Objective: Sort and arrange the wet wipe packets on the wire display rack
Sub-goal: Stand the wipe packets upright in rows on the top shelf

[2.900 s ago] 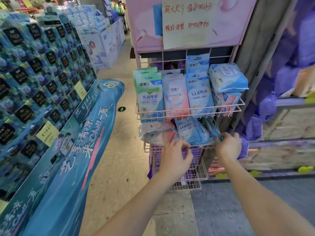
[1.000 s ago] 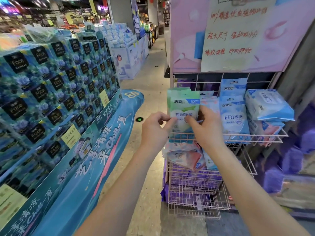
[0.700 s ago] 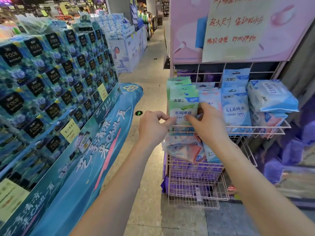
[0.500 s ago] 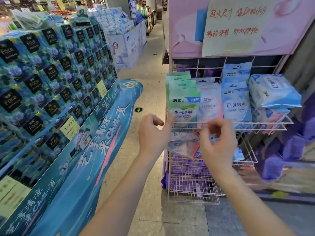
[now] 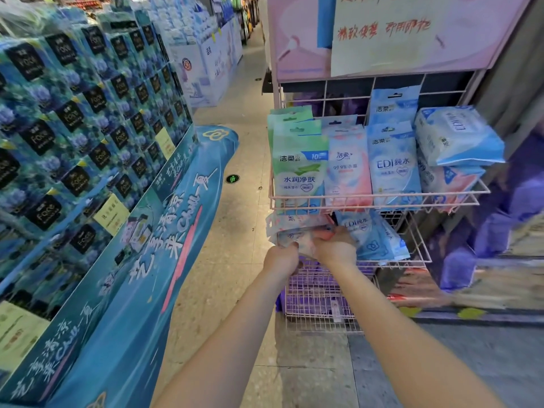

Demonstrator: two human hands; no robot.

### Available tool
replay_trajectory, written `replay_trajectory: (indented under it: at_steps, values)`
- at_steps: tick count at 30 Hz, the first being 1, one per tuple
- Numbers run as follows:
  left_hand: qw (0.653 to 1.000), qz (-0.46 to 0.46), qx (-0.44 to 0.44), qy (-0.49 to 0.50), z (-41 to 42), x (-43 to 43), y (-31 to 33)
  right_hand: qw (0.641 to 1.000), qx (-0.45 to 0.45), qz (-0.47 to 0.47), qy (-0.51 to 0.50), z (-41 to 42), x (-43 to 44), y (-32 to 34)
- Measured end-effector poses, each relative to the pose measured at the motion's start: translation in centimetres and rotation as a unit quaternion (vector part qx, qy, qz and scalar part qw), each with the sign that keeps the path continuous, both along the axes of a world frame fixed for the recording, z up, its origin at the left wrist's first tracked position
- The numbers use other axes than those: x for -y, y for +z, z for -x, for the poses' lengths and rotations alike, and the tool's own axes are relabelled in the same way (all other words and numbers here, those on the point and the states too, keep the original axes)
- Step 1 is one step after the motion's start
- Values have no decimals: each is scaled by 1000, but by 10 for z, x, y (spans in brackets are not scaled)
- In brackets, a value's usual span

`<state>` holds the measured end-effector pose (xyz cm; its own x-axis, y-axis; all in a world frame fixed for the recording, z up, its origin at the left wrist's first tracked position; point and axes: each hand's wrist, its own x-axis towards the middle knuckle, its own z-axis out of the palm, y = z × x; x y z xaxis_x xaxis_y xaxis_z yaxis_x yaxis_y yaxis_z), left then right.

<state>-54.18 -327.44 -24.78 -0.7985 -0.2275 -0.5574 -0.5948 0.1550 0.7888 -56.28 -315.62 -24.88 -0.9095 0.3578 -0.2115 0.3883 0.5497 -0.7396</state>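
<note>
The pink packets [image 5: 297, 231] lie jumbled just under the top basket [image 5: 379, 198], at its left end. The left hand [image 5: 281, 259] and right hand [image 5: 335, 248] both grip the bundle. It seems best to square the edges first, then stand the bundle upright below that basket.
</note>
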Motion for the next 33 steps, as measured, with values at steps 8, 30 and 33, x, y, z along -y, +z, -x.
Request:
replay_trajectory:
  at_steps: [8, 30, 33]
  values:
    - [998, -2, 67, 6, 10, -3, -7, 955, 7, -258, 145, 12, 0, -3]
    - [993, -37, -80, 80, -15, -18, -22, 942, -68, -199, 261, 2, -19, -16]
    - [990, -48, -99, 90, -24, -21, -22, 953, -56, -144, 261, -8, -26, -10]
